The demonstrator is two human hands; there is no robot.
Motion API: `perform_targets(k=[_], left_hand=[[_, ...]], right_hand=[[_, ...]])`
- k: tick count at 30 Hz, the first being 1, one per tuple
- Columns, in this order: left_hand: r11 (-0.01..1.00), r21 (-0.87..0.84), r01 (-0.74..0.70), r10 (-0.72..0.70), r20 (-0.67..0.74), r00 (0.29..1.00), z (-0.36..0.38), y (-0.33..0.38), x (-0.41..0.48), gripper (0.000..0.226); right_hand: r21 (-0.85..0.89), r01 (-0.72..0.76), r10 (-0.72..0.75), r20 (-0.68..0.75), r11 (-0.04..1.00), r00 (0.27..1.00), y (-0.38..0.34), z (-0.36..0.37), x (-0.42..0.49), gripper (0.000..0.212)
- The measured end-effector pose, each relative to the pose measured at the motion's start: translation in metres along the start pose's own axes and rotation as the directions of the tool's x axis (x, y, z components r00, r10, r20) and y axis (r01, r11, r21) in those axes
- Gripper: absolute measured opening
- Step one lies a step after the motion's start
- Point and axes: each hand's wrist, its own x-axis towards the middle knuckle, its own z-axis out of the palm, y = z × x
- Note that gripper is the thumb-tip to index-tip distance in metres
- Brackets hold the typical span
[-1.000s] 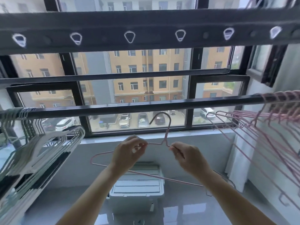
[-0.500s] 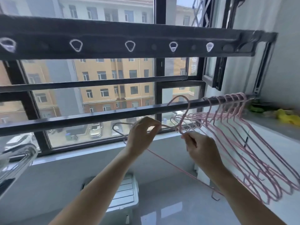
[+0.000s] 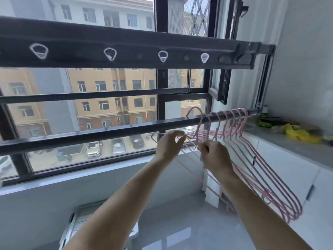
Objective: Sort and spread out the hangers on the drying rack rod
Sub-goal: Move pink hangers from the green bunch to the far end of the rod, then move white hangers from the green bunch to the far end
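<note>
A dark drying rack rod (image 3: 108,131) runs across the window from lower left to upper right. Several pink wire hangers (image 3: 255,159) hang bunched at its right end. I hold one pink hanger (image 3: 195,111) with its hook just over the rod, left of the bunch. My left hand (image 3: 168,145) pinches the hanger's left shoulder. My right hand (image 3: 213,156) grips its neck just below the hook. The held hanger's lower bar is partly hidden behind my right forearm.
A wider dark rack beam (image 3: 126,49) with several white-rimmed holes crosses overhead. A white cabinet with a grey countertop (image 3: 295,147) stands on the right, with yellow and green items (image 3: 299,134) on it. A white plastic crate (image 3: 79,224) sits on the glossy floor below.
My view swung right, away from the white hangers on the left. Both hands carried the pink hanger up and right, from below the rod to the rod beside the pink bunch.
</note>
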Motion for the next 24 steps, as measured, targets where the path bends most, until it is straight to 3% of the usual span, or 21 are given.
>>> perform_targets(k=[4, 12, 15, 21, 24], left_hand=[[0.999, 0.036, 0.015, -0.018, 0.071, 0.997, 0.006, 0.003, 0.003, 0.030], [0.989, 0.089, -0.114, 0.094, 0.209, 0.973, 0.013, -0.005, -0.009, 0.044], [0.983, 0.107, -0.147, 0.120, 0.226, 0.967, 0.006, -0.007, -0.016, 0.048], [0.999, 0.005, -0.051, 0.051, 0.085, 0.995, -0.035, -0.016, -0.041, 0.037], [0.994, -0.107, 0.030, -0.033, -0.029, 0.999, -0.066, -0.022, -0.060, 0.029]], right_hand=[[0.035, -0.104, 0.103, 0.023, 0.994, 0.994, 0.003, 0.004, 0.004, 0.037], [-0.056, -0.115, 0.119, 0.074, 0.992, 0.990, 0.006, 0.019, 0.000, 0.034], [-0.123, -0.100, 0.105, 0.035, 0.987, 0.994, 0.002, 0.018, -0.003, 0.027], [-0.119, 0.090, -0.120, -0.269, 0.989, 0.956, -0.020, 0.020, -0.017, 0.048], [-0.032, 0.236, -0.237, -0.237, 0.971, 0.942, -0.043, 0.039, -0.030, 0.050]])
